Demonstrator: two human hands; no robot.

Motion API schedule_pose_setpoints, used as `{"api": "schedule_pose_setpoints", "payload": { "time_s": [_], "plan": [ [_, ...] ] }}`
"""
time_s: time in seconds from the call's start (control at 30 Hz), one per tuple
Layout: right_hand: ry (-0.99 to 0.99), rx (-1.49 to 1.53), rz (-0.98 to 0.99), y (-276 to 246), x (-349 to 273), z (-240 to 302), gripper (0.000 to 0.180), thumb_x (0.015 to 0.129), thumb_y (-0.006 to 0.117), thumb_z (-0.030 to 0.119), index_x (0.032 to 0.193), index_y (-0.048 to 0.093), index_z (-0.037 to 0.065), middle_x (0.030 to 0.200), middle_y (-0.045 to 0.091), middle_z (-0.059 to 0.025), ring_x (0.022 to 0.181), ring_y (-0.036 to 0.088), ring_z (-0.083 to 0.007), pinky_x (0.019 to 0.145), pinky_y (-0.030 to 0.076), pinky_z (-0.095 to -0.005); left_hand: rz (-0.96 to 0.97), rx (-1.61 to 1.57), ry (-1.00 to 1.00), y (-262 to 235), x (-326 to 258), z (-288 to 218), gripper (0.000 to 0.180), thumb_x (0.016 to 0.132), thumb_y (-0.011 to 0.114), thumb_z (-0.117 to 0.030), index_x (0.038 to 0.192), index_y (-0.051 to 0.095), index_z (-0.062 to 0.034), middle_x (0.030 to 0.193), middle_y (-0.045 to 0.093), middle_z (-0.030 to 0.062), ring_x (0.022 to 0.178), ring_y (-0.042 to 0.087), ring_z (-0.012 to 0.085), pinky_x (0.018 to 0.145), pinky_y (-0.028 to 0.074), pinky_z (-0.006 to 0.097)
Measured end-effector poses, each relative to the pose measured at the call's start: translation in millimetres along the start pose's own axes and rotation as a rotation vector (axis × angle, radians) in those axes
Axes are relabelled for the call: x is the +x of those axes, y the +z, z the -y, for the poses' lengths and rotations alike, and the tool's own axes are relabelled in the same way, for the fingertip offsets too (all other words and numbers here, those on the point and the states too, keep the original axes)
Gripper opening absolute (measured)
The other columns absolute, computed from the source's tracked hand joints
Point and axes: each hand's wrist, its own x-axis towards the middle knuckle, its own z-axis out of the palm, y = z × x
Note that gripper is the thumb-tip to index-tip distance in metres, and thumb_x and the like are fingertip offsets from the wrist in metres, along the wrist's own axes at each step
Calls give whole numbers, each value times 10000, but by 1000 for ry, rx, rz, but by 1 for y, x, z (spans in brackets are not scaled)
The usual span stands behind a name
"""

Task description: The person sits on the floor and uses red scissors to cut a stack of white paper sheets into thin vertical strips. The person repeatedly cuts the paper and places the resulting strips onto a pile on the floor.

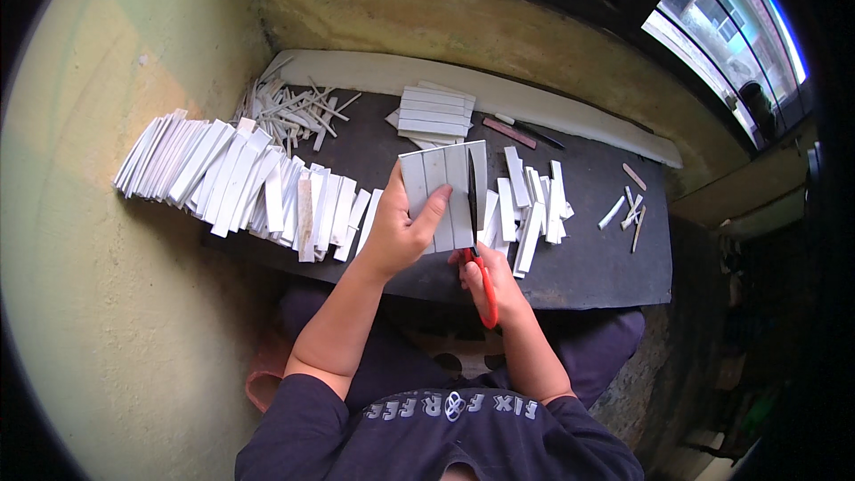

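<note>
My left hand [399, 230] grips a white ruled sheet [445, 191], thumb pressed on its face and the other fingers curled behind it, holding it upright above the near half of the dark surface [588, 267]. The sheet is marked into narrow vertical bands. My right hand [492, 283] is closed through the red handles of the scissors [479, 258], just below the sheet's lower edge. The dark blades run up the sheet, right of its middle, along one of its lines; I cannot tell how wide the blades stand.

Just right of the sheet, a loose heap of cut white strips [530, 205] lies on the surface, some overlapping. Well to the left of the sheet, a long fanned row of white strips [236, 180] runs from the surface's left edge almost to my left wrist. Beyond the sheet, a small stack of uncut white sheets [434, 113] rests flat, and to the left of that stack sits a tangle of thin white offcuts [294, 111]. Past the stack, to the right of the sheet's top, lie a pinkish flat stick [509, 133] and a dark pen [539, 135]. Far right of the sheet, near the surface's edge, a few short pieces [628, 209] are scattered.
</note>
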Motion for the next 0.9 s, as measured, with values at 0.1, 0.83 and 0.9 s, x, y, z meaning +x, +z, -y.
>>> {"api": "schedule_pose_setpoints", "payload": {
  "time_s": [0.1,0.83,0.9],
  "plan": [
    [-27,-5,-6,1,2,-4,501,839,537,484,782,497,-12,593,477,-72,567,464,-167,546,398,-294,-2,-15,-6,0,1,0,332,861,553,-76,1156,424,5,1053,562,87,973,520,130,862,401,266],
    [-46,-50,-137,11,10,-17,447,815,610,381,635,470,-3,485,404,-82,470,392,-166,465,354,-307,3,-57,-20,-6,5,8,329,872,545,-90,1159,416,5,1072,541,78,978,505,118,867,393,258],
    [-47,-47,-148,11,11,-17,438,814,619,362,626,467,-3,478,395,-77,466,375,-159,457,347,-306,-1,-52,-22,-6,6,8,334,872,545,-95,1162,414,6,1073,540,78,979,504,118,867,392,258]
  ]
}}
